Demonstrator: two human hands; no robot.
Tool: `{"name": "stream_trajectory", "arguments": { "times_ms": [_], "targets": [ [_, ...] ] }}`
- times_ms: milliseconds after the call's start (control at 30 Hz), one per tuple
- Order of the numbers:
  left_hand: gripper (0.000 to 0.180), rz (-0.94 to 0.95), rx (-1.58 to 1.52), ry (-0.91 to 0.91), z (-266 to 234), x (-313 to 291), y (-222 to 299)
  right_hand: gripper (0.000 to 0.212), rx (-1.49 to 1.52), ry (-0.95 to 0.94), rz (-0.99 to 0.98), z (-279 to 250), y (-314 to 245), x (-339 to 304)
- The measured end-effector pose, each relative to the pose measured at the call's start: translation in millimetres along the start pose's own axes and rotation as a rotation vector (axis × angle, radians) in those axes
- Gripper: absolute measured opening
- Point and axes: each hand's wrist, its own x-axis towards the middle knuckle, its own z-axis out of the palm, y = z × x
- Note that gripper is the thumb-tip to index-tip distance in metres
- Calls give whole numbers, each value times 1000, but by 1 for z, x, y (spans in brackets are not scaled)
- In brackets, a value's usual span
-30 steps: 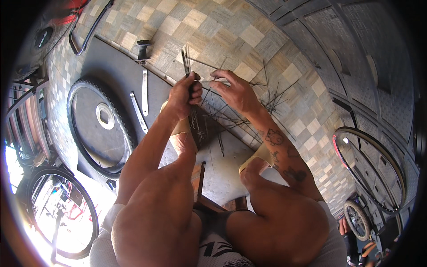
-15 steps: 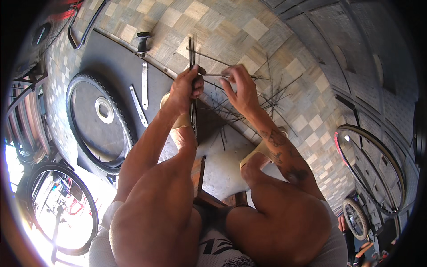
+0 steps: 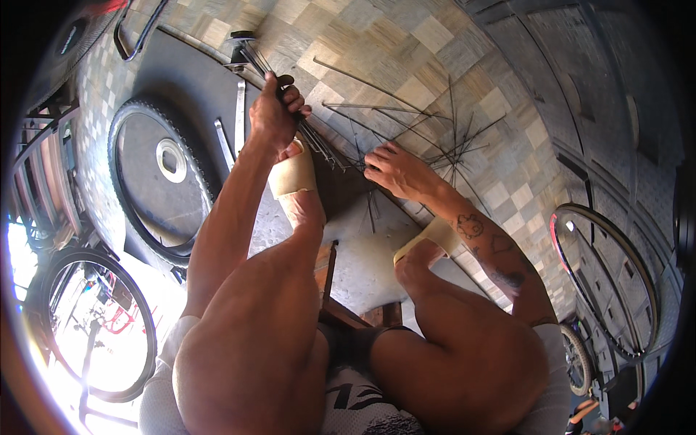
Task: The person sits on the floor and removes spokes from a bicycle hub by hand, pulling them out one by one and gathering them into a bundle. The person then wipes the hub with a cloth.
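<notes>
My left hand (image 3: pixel 277 114) is closed round a bundle of thin metal spokes (image 3: pixel 316 143), which slants from upper left to lower right. Right of it and lower, my right hand (image 3: pixel 397 171) is bent down with its fingers curled, beside the loose spokes (image 3: pixel 453 145) that fan out crosswise over the floor. Whatever its fingertips hold is hidden from view. A few longer spokes (image 3: pixel 370 85) stick out of the heap toward the upper left. Just below the bundle is my left foot in a light sandal (image 3: pixel 293 177).
On the dark mat to the left lie a knobby tyre (image 3: pixel 119 148) around a pale ring (image 3: pixel 171 161) and two flat wrenches (image 3: pixel 240 116). A black spool-shaped part (image 3: pixel 241 49) stands near the mat's far edge. A wheel rim (image 3: pixel 557 243) leans against the shutter at right.
The left hand moved up and left, and its spoke bundle tilted from upright to slanting. My right hand came away from the left one and dropped down toward the loose spokes.
</notes>
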Motion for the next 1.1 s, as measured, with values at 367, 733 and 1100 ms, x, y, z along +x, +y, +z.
{"name": "stream_trajectory", "arguments": {
  "times_ms": [367, 733, 1100],
  "targets": [
    [33, -59, 76, -54, 0, -3, -2, 12, 5, -130, -205, 5, -14, 29],
    [35, -52, 120, -3, -5, -4, -9, 19, -83, -152, -163, 25, -10, 15],
    [28, -172, -98, -261, -2, 3, -3, 16, 376, 432, 468, -75, 6, 32]
  ]
}}
